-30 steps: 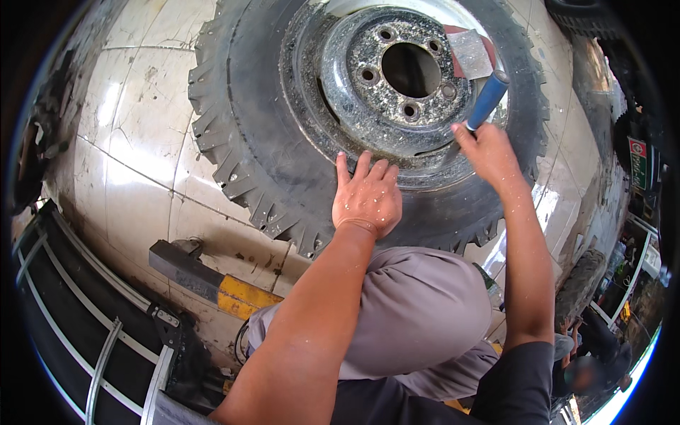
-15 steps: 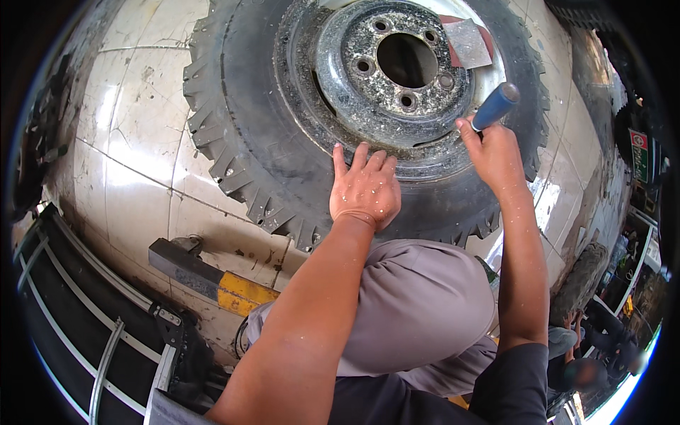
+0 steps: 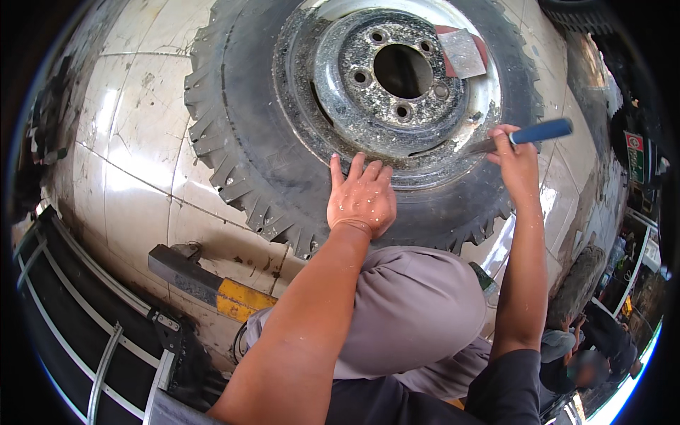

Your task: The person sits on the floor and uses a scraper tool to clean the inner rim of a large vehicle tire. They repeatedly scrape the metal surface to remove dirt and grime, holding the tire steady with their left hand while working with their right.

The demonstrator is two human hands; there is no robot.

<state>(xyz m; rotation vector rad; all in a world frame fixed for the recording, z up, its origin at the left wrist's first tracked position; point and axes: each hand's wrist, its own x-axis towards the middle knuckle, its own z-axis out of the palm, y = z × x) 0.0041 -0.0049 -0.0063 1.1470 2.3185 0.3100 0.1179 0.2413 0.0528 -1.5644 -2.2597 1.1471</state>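
Note:
A large black tyre (image 3: 244, 134) lies flat on the floor, its steel wheel rim (image 3: 407, 131) speckled with flaked paint and dirt. My left hand (image 3: 363, 200) rests on the tyre's near sidewall, fingers spread toward the rim's edge and nothing in them. In my right hand (image 3: 519, 164) is a scraper (image 3: 542, 131) with a blue handle; its metal blade reaches the rim's right-hand edge, and the handle points right. A reddish sheet with a grey square piece (image 3: 463, 54) on it, perhaps sandpaper, lies at the upper right of the rim.
A black-and-yellow bar (image 3: 237, 297) lies on the tiled floor (image 3: 127, 191) left of my knee. Black panels with metal rails (image 3: 99, 340) stand at the lower left. Another tyre (image 3: 581, 287) is at the right, near another person (image 3: 588, 354).
My right hand has turned the scraper from a steep angle to nearly level, its handle swinging right and down and its blade coming into sight. My left hand stays on the tyre.

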